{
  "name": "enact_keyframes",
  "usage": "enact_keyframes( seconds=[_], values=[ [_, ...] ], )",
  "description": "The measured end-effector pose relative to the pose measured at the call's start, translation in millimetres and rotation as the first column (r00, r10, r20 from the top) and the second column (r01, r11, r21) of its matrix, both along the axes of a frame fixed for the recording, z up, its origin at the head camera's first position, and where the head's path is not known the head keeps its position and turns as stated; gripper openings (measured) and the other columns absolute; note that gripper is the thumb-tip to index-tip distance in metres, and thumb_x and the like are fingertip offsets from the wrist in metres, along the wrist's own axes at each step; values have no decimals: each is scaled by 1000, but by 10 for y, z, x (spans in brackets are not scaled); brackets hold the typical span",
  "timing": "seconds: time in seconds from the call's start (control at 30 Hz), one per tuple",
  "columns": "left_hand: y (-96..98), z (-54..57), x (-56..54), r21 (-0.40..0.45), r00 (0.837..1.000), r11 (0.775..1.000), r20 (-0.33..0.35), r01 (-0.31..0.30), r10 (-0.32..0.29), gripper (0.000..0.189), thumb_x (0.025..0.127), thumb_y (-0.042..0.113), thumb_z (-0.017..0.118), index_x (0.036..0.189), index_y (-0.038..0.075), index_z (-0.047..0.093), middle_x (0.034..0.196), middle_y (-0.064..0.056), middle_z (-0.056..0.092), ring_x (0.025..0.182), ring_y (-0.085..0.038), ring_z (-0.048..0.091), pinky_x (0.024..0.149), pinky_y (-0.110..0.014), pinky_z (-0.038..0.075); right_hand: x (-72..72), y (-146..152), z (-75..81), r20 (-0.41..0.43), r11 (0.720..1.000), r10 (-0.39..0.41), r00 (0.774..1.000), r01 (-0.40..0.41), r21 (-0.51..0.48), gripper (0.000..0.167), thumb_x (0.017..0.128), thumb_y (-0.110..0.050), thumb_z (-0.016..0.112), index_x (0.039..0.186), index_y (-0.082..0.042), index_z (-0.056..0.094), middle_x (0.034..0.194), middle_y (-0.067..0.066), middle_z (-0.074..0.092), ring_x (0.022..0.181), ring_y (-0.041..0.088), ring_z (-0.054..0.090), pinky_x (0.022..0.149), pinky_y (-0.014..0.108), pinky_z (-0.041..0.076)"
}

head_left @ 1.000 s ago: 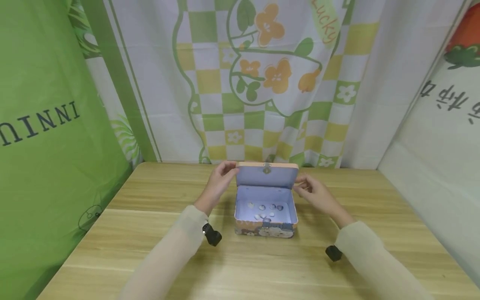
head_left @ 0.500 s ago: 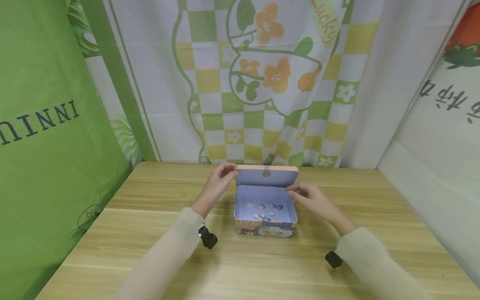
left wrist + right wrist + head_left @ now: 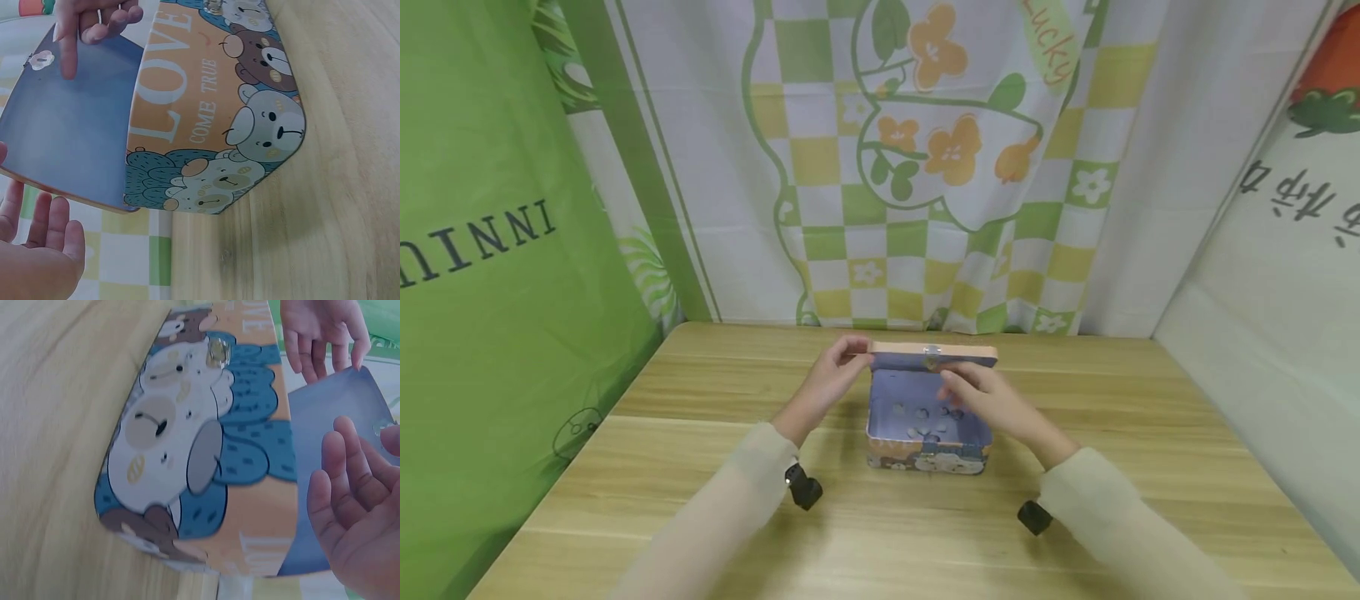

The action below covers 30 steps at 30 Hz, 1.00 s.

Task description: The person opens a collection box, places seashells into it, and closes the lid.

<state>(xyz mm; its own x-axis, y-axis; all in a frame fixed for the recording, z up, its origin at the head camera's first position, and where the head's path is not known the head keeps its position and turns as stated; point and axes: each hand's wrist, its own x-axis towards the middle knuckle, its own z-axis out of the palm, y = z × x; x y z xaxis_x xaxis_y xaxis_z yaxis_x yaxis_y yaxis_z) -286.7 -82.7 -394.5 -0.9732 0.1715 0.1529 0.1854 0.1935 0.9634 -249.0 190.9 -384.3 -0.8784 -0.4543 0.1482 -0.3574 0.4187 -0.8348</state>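
A rectangular tin box (image 3: 928,457), printed with cartoon bears and the word LOVE, stands upright on the table. Its hinged lid (image 3: 898,351) is raised and tilted forward over the back. At the lid's left corner my left hand (image 3: 833,372) grips the edge, thumb on the inner face and fingers behind, as the left wrist view shows. My right hand (image 3: 996,406) is over the box's right part, fingers loosely bent near the metal clasp (image 3: 932,351), holding nothing visible. Several small pale, shell-like pieces (image 3: 922,412) lie on the box floor, partly hidden by that hand.
The wooden table (image 3: 700,492) extends around the box. A checked, flowered curtain (image 3: 868,242) hangs behind its far edge. Green cloth (image 3: 512,350) is at the left, and a white printed cloth (image 3: 1285,333) is at the right.
The lid has tipped further forward and lower, with my left hand still at its corner. My right hand has moved left from the box's right side to near the clasp.
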Motion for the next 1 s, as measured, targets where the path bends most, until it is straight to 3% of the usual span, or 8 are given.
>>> enact_keyframes(
  seconds=[0.13, 0.4, 0.6, 0.77, 1.0],
  values=[
    [-14, 12, 48, -30, 1000, 999, 2, 16, -15, 31, 98, 23, 63, 125, 8, 62, 127, -9, 60, 119, -28, 55, 102, -47, 45, 22, -55, 4, 48, 1000, 8, 999, -7, -23, 47, 110, -30, 42, 137, 8, 51, 104, 13, 68, 93, 31, 66, 85, 49, 55],
    [-65, -13, 88, -39, 998, 998, 13, 56, -56, 34, 101, 24, 61, 130, 8, 59, 133, -9, 57, 126, -29, 52, 104, -49, 44, 49, -130, -21, 34, 997, 55, 998, -53, -57, 41, 111, -26, 39, 125, 3, 63, 104, 14, 68, 90, 36, 64, 82, 46, 56],
    [-118, -34, 137, -48, 992, 992, 42, 119, -117, 36, 103, 28, 58, 136, 15, 59, 139, -6, 55, 129, -29, 49, 105, -57, 41, 105, -162, -57, 20, 995, 79, 997, -77, -58, 37, 111, -24, 39, 120, 2, 63, 104, 11, 69, 87, 40, 63, 73, 35, 56],
    [-149, -60, 168, -44, 986, 986, 50, 159, -157, 35, 102, 26, 60, 135, 16, 59, 141, -3, 54, 130, -27, 49, 108, -55, 38, 175, -163, -74, 27, 994, 90, 996, -89, -58, 37, 111, -27, 40, 117, -2, 66, 97, 15, 67, 82, 40, 60, 64, 33, 53],
    [-192, -142, 179, -51, 976, 975, 46, 214, -212, 34, 101, 21, 62, 134, 15, 59, 141, -4, 54, 130, -26, 51, 108, -51, 41, 271, -169, -112, 87, 992, 92, 992, -84, -95, 35, 110, -25, 43, 112, 0, 67, 93, 17, 65, 70, 23, 59, 56, 32, 53]
  ],
)
